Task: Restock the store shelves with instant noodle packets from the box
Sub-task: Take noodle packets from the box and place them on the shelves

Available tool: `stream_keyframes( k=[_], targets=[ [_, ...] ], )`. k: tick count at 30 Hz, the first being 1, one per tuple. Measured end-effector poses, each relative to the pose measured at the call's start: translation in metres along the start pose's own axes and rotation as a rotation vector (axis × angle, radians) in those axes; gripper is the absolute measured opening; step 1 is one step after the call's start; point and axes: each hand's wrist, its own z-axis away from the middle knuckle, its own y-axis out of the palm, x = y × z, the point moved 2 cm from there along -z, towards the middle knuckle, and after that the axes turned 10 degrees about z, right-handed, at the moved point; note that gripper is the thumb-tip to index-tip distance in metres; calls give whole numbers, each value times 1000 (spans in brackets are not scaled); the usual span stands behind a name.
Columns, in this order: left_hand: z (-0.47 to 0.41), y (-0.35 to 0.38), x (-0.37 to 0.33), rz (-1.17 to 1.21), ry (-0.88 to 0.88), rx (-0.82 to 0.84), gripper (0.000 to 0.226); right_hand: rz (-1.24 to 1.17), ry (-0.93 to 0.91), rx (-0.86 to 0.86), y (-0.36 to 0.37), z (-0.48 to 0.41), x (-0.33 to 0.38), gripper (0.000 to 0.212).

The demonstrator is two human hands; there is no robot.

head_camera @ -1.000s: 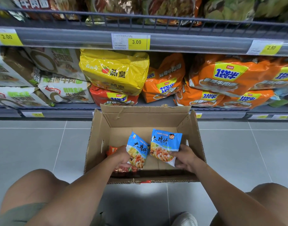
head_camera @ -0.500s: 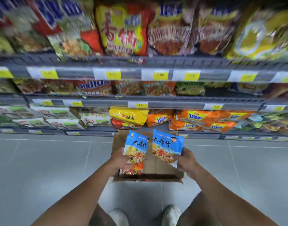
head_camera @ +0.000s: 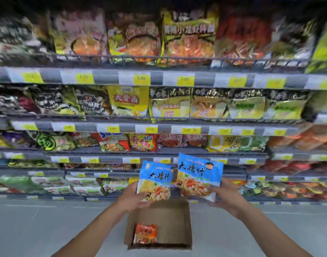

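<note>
I hold two blue instant noodle packets above an open cardboard box [head_camera: 185,225] on the floor. My left hand [head_camera: 134,198] grips the left blue packet [head_camera: 155,180] by its lower edge. My right hand [head_camera: 226,194] grips the right blue packet [head_camera: 199,177] at its lower right side. Both packets are upright, side by side, in front of the lower shelves. One orange-red packet [head_camera: 146,233] lies at the bottom left of the box. The whole view is motion-blurred.
Several tiers of store shelves [head_camera: 159,125] full of noodle packets rise ahead, each edged with a wire rail and yellow price tags [head_camera: 141,79]. Grey tiled floor [head_camera: 47,225] surrounds the box on both sides.
The view has risen from the box to the upper shelves. Both hands lifted the blue packets out of the box and upward; the box now sits lower and farther off.
</note>
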Motion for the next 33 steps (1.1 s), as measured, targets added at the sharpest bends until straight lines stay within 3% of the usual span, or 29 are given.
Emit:
stream_keyframes(
  k=[8,11,14,17,19,22,24,26,28,29,32,33],
  targets=[
    [59,80,-58,110,129,40,34,-160,-164,98,-70,66,67,31],
    [70,111,-70,151,120,83,36,-191,-176,88,-93,77,74,28],
    [74,134,-84,196,96,155,40,-222,-148,92,-112,81,81,38],
    [80,153,-105,205,97,255,33,-250,-141,121,-127,84,92,29],
    [84,163,-124,163,165,308,38,-274,-165,130,-136,85,101,40],
    [86,173,-152,52,284,375,74,-309,-226,172,-148,85,113,65],
    [87,174,-173,21,315,415,83,-317,-286,162,-153,93,123,69],
    [88,178,-193,39,302,465,78,-256,-340,80,-158,105,138,72],
    [85,183,-212,91,270,543,57,-203,-427,-18,-164,116,154,81],
    [86,186,-222,106,261,558,49,-176,-465,-66,-167,121,163,74],
    [91,197,-257,204,261,545,40,-101,-533,-210,-176,144,193,27],
    [94,201,-268,223,271,546,38,-51,-557,-236,-180,149,202,24]
  ],
)
